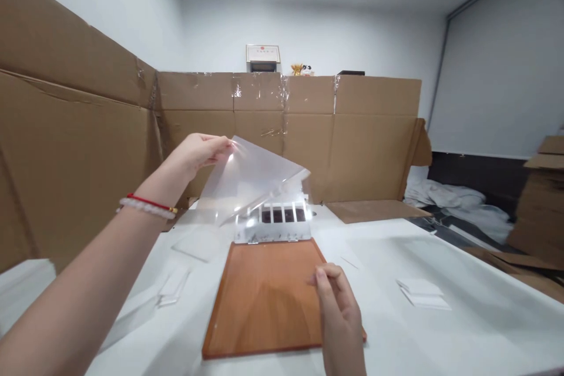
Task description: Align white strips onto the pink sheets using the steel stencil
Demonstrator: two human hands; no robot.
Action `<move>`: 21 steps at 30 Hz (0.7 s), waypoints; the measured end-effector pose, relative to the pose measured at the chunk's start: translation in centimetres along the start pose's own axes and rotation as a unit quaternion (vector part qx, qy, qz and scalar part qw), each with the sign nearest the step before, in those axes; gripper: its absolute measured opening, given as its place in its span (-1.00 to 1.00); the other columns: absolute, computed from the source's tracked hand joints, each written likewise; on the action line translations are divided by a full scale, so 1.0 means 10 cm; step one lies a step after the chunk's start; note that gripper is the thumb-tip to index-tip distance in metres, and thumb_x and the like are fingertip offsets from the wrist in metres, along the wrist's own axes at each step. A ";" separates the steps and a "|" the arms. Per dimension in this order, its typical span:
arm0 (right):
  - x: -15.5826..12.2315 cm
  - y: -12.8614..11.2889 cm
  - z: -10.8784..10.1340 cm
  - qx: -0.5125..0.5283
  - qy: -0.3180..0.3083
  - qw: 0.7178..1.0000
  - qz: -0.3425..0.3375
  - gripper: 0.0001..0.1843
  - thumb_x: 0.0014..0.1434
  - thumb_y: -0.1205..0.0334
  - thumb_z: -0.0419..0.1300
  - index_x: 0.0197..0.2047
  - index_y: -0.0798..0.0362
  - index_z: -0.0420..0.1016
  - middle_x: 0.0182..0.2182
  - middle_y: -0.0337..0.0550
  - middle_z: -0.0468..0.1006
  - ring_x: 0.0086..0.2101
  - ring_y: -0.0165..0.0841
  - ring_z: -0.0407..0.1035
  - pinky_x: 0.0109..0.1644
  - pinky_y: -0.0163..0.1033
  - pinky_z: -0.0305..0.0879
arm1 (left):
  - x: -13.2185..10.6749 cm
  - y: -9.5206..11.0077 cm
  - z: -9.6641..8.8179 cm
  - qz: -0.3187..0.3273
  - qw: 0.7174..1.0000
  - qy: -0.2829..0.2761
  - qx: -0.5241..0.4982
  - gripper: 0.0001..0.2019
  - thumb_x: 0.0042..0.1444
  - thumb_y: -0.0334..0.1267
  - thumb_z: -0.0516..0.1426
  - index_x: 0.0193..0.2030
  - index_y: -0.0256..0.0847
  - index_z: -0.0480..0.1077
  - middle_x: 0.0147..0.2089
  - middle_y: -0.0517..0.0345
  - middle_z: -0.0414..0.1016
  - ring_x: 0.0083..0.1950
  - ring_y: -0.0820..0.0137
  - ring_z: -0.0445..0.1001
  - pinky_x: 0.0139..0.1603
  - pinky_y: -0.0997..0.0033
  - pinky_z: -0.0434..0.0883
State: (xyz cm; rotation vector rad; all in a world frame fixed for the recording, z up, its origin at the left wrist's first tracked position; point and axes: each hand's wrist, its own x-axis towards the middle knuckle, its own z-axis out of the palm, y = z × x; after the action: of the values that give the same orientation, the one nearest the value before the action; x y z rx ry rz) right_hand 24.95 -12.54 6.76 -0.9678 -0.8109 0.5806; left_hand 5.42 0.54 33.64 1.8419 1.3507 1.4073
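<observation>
My left hand (pixel 205 151) is raised on the left and pinches one corner of a clear plastic sheet (pixel 253 179). The sheet hangs tilted in the air, its lower edge curled. Below my right hand (pixel 338 302) lies a brown wooden board (pixel 268 294), flat on the table. The thumb and forefinger of that hand are pressed together over the board's right side; a small see-through bit seems to stick out at the tips, too faint to name. Behind the board stands a clear holder (pixel 273 232) with dark panels, partly covered by the sheet.
White cards or papers (pixel 423 294) lie on the right of the white table (pixel 379 329). More white pieces (pixel 174 286) and a clear flat piece (pixel 194 244) are on the left. Cardboard walls (pixel 374 153) close off the back and left. White cloth (pixel 458 200) lies beyond the table.
</observation>
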 end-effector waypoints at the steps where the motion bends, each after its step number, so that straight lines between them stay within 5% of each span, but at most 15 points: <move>1: 0.00 0.04 -0.06 -0.004 0.009 1.000 0.007 -0.58 0.29 -0.22 0.23 -0.35 -0.04 0.42 -0.39 -0.27 0.39 -0.28 -0.29 0.32 -0.11 -0.23 0.27 | 0.03 0.05 -0.01 -0.005 1.000 0.000 0.010 -0.72 0.39 -0.12 0.26 0.10 -0.25 0.49 0.08 0.02 0.57 0.00 0.26 0.60 0.01 0.13 0.61; 8: 0.29 0.25 -0.83 -0.024 0.067 0.997 0.031 -0.52 0.02 -0.27 0.41 -0.41 -0.01 0.47 -0.40 -0.22 0.47 -0.27 -0.25 0.38 -0.15 -0.19 0.38 | 0.12 0.30 -0.12 0.008 0.997 0.026 0.070 -0.69 0.39 -0.10 0.26 0.14 -0.24 0.48 0.11 0.01 0.56 0.03 0.24 0.60 0.04 0.10 0.61; 16: 0.55 0.09 -1.68 -0.015 0.136 0.989 0.053 -0.46 -0.29 -0.23 0.54 -0.49 0.04 0.54 -0.34 -0.12 0.59 -0.24 -0.22 0.53 -0.12 -0.25 0.61 | 0.10 0.55 -0.14 0.075 0.987 0.093 0.106 -0.72 0.40 -0.12 0.25 0.10 -0.25 0.49 0.07 0.02 0.57 0.00 0.26 0.60 0.02 0.12 0.61; 21: 0.63 0.09 -2.17 0.059 0.230 0.969 0.073 -0.64 -0.33 -0.04 0.48 -0.52 0.00 0.55 -0.42 -0.18 0.64 -0.31 -0.28 0.62 -0.19 -0.34 0.62 | 0.07 0.67 -0.14 0.142 0.974 0.131 0.118 -0.75 0.43 -0.12 0.22 0.06 -0.26 0.50 0.02 0.05 0.58 -0.04 0.29 0.61 0.01 0.14 0.61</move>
State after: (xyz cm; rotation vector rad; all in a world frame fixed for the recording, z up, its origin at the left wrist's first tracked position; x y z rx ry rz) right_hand 46.10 -17.97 1.06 -1.0069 -0.2903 0.4964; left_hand 7.02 -1.91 39.88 2.1293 1.4795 1.7523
